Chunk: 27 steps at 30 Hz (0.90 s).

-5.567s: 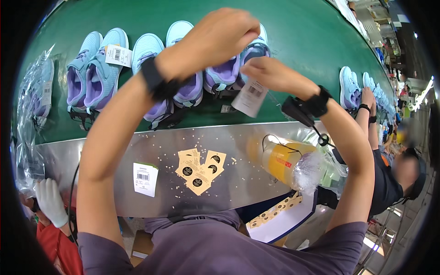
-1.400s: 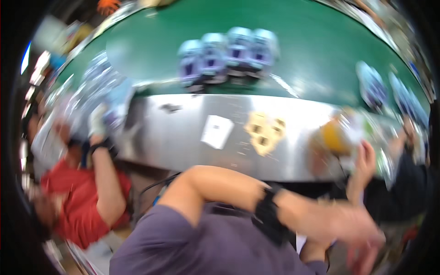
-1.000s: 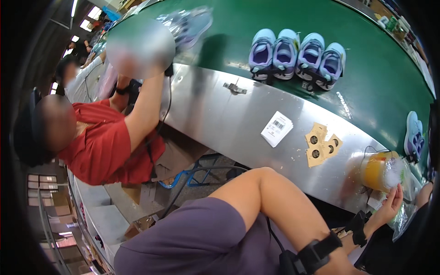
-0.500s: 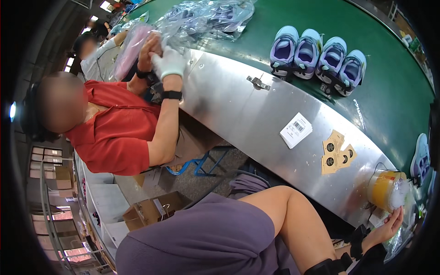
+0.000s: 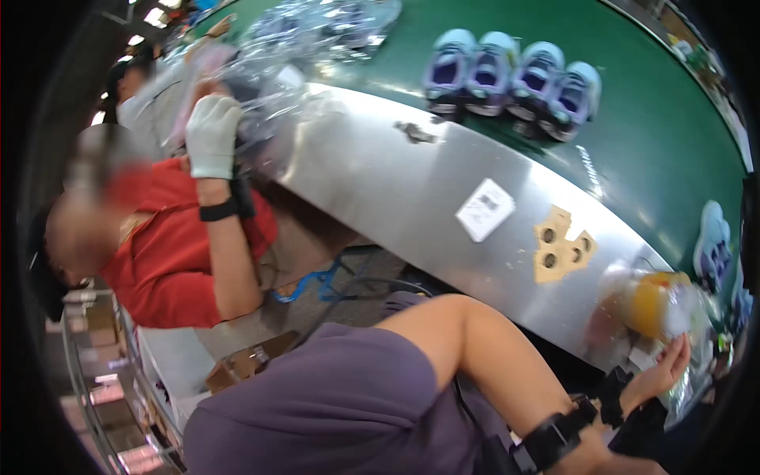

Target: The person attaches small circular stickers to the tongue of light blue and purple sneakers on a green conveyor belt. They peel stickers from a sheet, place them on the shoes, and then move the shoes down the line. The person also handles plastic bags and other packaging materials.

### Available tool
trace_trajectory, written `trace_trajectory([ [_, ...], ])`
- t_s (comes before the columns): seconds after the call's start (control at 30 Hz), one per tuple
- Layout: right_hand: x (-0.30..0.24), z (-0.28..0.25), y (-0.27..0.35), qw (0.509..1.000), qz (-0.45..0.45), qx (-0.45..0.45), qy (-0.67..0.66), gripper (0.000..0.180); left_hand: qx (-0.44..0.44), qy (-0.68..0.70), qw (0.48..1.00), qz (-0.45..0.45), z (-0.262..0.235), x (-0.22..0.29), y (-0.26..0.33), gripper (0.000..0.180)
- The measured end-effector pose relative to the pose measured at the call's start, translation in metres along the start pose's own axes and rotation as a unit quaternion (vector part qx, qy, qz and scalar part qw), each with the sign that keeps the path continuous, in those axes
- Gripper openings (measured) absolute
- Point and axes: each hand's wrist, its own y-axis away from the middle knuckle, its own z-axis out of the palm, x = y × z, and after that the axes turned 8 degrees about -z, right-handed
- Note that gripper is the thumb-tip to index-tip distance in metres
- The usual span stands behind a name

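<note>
My right hand (image 5: 663,370), with a black strap at its wrist, reaches to the front of a yellow round tub (image 5: 647,305). Its fingertips are closed at a whitish, translucent bundle (image 5: 678,318) on the tub's near side. What lies between the fingers is too blurred to make out. My left forearm bends down from the purple sleeve (image 5: 317,388) to a black wrist strap (image 5: 546,440). My left hand (image 5: 613,464) shows only partly at the lower edge, its fingers hidden. A clear plastic bag (image 5: 697,388) lies beside my right hand.
On the metal ledge (image 5: 348,158) lie white printed cards (image 5: 485,210) and brown cardboard tags (image 5: 560,247). Several blue-purple shoes (image 5: 507,75) stand on the green belt (image 5: 633,119); another shoe (image 5: 712,245) is at right. A red-shirted co-worker (image 5: 178,237) works at left.
The whole view has shifted and blurred. My right hand stays at the tub, and more of my left hand shows. The co-worker's white-gloved hand has moved left, away from the ledge.
</note>
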Motion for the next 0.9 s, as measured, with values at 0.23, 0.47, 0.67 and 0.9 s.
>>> trace_trajectory([
  [0.23, 0.001, 0.02, -0.005, 0.997, -0.066, -0.015, -0.02, 0.016, 0.076, -0.444, 0.884, -0.122, -0.118, -0.053, 0.021, 0.042],
  [0.47, -0.069, -0.043, -0.017, 0.917, -0.217, 0.2, -0.268, 0.008, -0.055, -0.582, 0.793, -0.171, -0.138, -0.106, 0.043, 0.068],
  [0.67, -0.109, -0.01, 0.01, 0.961, -0.173, 0.048, -0.211, 0.007, 0.017, -0.568, 0.818, -0.088, -0.136, -0.064, 0.063, 0.06],
  [0.9, -0.086, 0.093, 0.065, 0.891, -0.071, -0.438, 0.097, 0.014, 0.232, -0.513, 0.743, -0.361, -0.188, 0.041, 0.2, 0.013],
])
